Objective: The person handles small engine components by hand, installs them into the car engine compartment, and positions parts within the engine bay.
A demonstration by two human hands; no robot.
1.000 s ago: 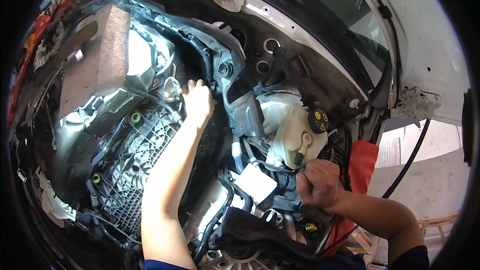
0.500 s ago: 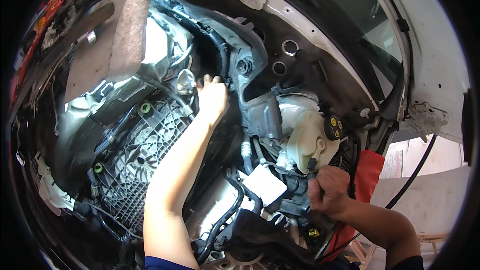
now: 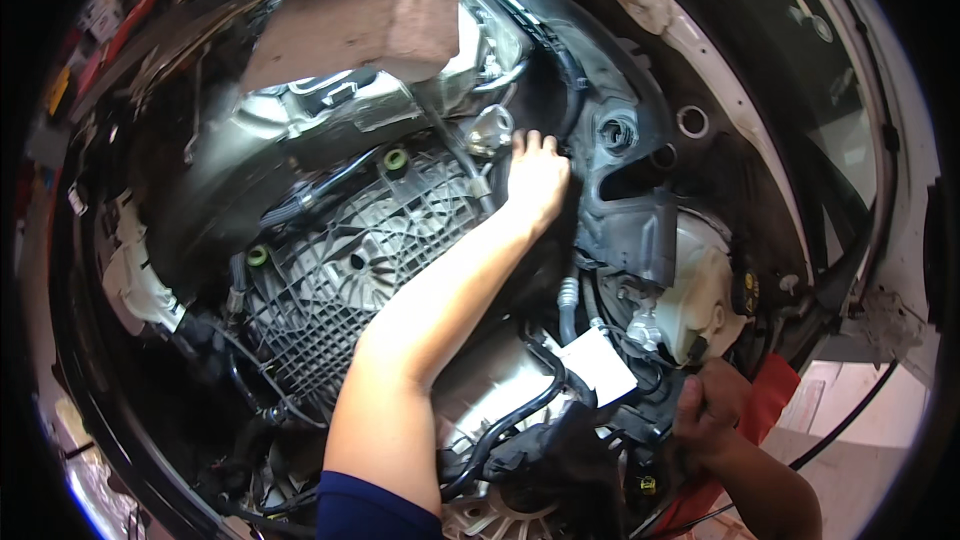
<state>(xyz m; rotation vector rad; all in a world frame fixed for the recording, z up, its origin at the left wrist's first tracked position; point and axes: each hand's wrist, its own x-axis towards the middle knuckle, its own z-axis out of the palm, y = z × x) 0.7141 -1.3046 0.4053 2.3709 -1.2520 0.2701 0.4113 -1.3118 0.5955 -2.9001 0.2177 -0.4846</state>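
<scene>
Deep in an opened car engine bay, my left hand [image 3: 538, 175] reaches forward, its fingers bent down over a dark gap. It is just beside a shiny metal bracket [image 3: 490, 130] and a dark hose. What its fingertips hold, if anything, is hidden. My right hand [image 3: 712, 408] is closed in a fist, thumb bent, close below a cream fluid reservoir [image 3: 692, 315] with a black cap [image 3: 745, 294]. Anything inside that fist is out of sight. Left of my left forearm lies a ribbed black plastic cover [image 3: 320, 315] with green rings.
A brown board-like piece [image 3: 340, 30] lies over the engine parts at the upper left. Black hoses [image 3: 510, 425] and a white square [image 3: 600, 368] lie between my arms. Red cloth-like material [image 3: 772, 390] hangs at the bay's right edge, near a black cable [image 3: 845, 420].
The head view has shifted, so the engine bay sits further right in the picture. My left hand stays by the metal bracket, and my right fist stays below the reservoir.
</scene>
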